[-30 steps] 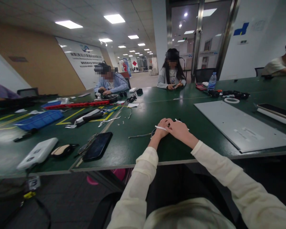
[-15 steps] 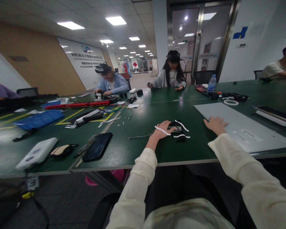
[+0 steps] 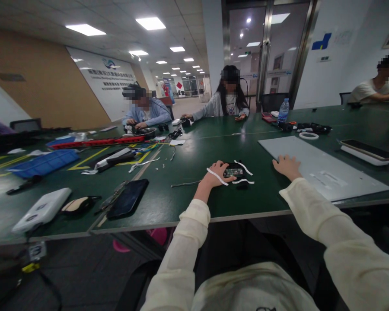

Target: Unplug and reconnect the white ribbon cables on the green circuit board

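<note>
Device (image 3: 234,172) on the counter (image 3: 194,151) is now held at its left side by the left hand (image 3: 218,170) alone, since the right hand (image 3: 287,167) has moved off and lies spread, holding nothing, over the panel (image 3: 324,162).

Single head-worn view, facing forward and down, across nearby green table (image 3: 191,149)

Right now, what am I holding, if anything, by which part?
Your left hand touches the left end of the circuit board; whether it grips is unclear. Your right hand, at the grey panel, holds nothing.
</note>
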Demonstrator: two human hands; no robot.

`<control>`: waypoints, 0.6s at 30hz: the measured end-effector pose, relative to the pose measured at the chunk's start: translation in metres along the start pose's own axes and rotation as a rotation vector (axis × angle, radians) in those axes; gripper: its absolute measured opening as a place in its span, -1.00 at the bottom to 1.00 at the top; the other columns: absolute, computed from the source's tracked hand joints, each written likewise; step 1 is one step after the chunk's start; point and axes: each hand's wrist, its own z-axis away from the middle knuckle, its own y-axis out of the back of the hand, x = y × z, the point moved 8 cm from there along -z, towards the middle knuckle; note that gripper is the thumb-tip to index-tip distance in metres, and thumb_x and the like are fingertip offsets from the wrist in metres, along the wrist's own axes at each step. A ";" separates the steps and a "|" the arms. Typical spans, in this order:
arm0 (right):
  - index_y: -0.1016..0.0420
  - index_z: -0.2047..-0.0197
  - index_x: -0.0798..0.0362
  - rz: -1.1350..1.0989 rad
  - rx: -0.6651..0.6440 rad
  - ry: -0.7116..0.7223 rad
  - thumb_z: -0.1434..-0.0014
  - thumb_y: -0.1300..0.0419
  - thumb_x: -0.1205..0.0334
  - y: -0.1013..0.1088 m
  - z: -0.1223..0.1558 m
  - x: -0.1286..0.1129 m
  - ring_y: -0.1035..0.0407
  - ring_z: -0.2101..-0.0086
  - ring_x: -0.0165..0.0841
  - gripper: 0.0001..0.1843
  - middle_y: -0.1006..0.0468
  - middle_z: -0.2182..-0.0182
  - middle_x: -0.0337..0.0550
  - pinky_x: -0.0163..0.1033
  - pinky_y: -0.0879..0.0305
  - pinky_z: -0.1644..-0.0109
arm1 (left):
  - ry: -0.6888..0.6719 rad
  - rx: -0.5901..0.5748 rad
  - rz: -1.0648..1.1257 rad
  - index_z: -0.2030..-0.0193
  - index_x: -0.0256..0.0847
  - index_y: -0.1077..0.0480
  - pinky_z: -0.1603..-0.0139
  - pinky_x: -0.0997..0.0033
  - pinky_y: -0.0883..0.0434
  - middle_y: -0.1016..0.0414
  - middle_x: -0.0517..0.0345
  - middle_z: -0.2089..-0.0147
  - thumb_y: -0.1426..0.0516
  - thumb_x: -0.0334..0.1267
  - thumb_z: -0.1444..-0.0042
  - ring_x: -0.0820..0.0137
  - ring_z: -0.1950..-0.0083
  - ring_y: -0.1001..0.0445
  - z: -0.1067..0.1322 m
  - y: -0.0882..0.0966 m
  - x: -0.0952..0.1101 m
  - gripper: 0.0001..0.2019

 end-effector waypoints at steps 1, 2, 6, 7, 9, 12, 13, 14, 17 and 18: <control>-0.32 -0.19 0.11 0.004 0.008 0.014 -0.29 0.21 -0.16 0.001 0.002 -0.002 -0.04 -0.19 0.19 -0.34 -0.18 -0.22 0.26 0.38 0.08 -0.14 | 0.006 0.004 -0.001 -0.19 -0.16 -0.30 -0.12 0.00 -0.32 -0.26 -0.14 -0.15 -0.08 0.34 0.02 0.00 -0.09 -0.36 0.000 0.001 0.000 -0.24; -0.32 -0.19 0.11 0.011 0.014 0.029 -0.29 0.21 -0.16 0.002 0.004 -0.004 -0.05 -0.19 0.18 -0.34 -0.19 -0.22 0.25 0.37 0.08 -0.15 | 0.011 0.005 0.000 -0.19 -0.15 -0.30 -0.12 -0.02 -0.32 -0.26 -0.14 -0.15 -0.09 0.34 0.03 -0.01 -0.09 -0.35 0.000 0.001 0.000 -0.24; -0.30 -0.20 0.10 0.039 -0.005 0.078 -0.29 0.20 -0.18 0.003 0.011 -0.015 -0.08 -0.18 0.14 -0.33 -0.20 -0.21 0.24 0.31 0.04 -0.15 | 0.034 0.016 -0.001 -0.26 -0.09 -0.22 -0.19 -0.11 -0.22 -0.15 -0.17 -0.28 -0.14 0.34 0.09 -0.09 -0.25 -0.20 -0.003 0.001 -0.003 -0.17; -0.29 -0.21 0.09 0.043 -0.012 0.091 -0.29 0.20 -0.19 0.003 0.013 -0.018 -0.08 -0.17 0.14 -0.33 -0.20 -0.21 0.23 0.31 0.03 -0.15 | 0.043 0.018 0.001 -0.31 -0.09 -0.16 -0.23 -0.15 -0.16 -0.08 -0.18 -0.34 -0.15 0.34 0.11 -0.13 -0.31 -0.12 -0.004 0.001 -0.005 -0.11; -0.28 -0.21 0.09 0.048 -0.016 0.126 -0.29 0.20 -0.20 0.003 0.017 -0.025 -0.10 -0.16 0.12 -0.33 -0.20 -0.21 0.22 0.29 0.00 -0.14 | 0.064 -0.018 0.030 -0.39 -0.11 0.01 -0.27 -0.18 -0.07 0.05 -0.24 -0.41 -0.16 0.36 0.14 -0.15 -0.38 0.00 -0.006 -0.004 -0.010 0.01; -0.27 -0.21 0.07 0.051 -0.015 0.186 -0.29 0.22 -0.20 0.006 0.025 -0.037 -0.11 -0.15 0.11 -0.33 -0.20 -0.22 0.20 0.26 -0.03 -0.13 | 0.080 -0.109 0.108 -0.43 -0.19 0.20 -0.28 -0.11 -0.08 0.00 -0.32 -0.40 -0.17 0.36 0.15 -0.10 -0.39 -0.04 -0.010 -0.015 -0.016 0.13; -0.27 -0.22 0.07 0.051 -0.015 0.207 -0.29 0.23 -0.20 0.007 0.028 -0.041 -0.11 -0.15 0.10 -0.33 -0.19 -0.23 0.19 0.25 -0.03 -0.13 | 0.077 -0.117 0.129 -0.43 -0.20 0.21 -0.28 -0.08 -0.10 -0.04 -0.33 -0.39 -0.17 0.35 0.15 -0.08 -0.38 -0.08 -0.011 -0.016 -0.017 0.13; -0.26 -0.23 0.06 0.053 -0.017 0.225 -0.29 0.24 -0.19 0.008 0.031 -0.045 -0.11 -0.15 0.09 -0.33 -0.18 -0.23 0.18 0.24 -0.04 -0.13 | 0.075 -0.110 0.145 -0.43 -0.21 0.20 -0.27 -0.05 -0.12 -0.07 -0.32 -0.37 -0.18 0.35 0.15 -0.07 -0.36 -0.12 -0.011 -0.016 -0.017 0.13; -0.23 -0.26 0.05 0.060 -0.033 0.263 -0.29 0.24 -0.19 0.011 0.040 -0.056 -0.09 -0.17 0.07 -0.32 -0.18 -0.24 0.17 0.21 -0.03 -0.15 | 0.084 -0.068 0.189 -0.43 -0.21 0.15 -0.23 0.00 -0.20 -0.14 -0.31 -0.33 -0.22 0.32 0.19 -0.07 -0.29 -0.24 -0.012 -0.012 -0.019 0.14; -0.21 -0.27 0.05 0.062 -0.034 0.274 -0.29 0.24 -0.19 0.012 0.042 -0.059 -0.08 -0.17 0.07 -0.32 -0.17 -0.25 0.16 0.20 -0.03 -0.15 | 0.088 -0.059 0.209 -0.42 -0.20 0.14 -0.22 0.00 -0.22 -0.15 -0.31 -0.32 -0.24 0.31 0.21 -0.07 -0.27 -0.26 -0.012 -0.011 -0.019 0.15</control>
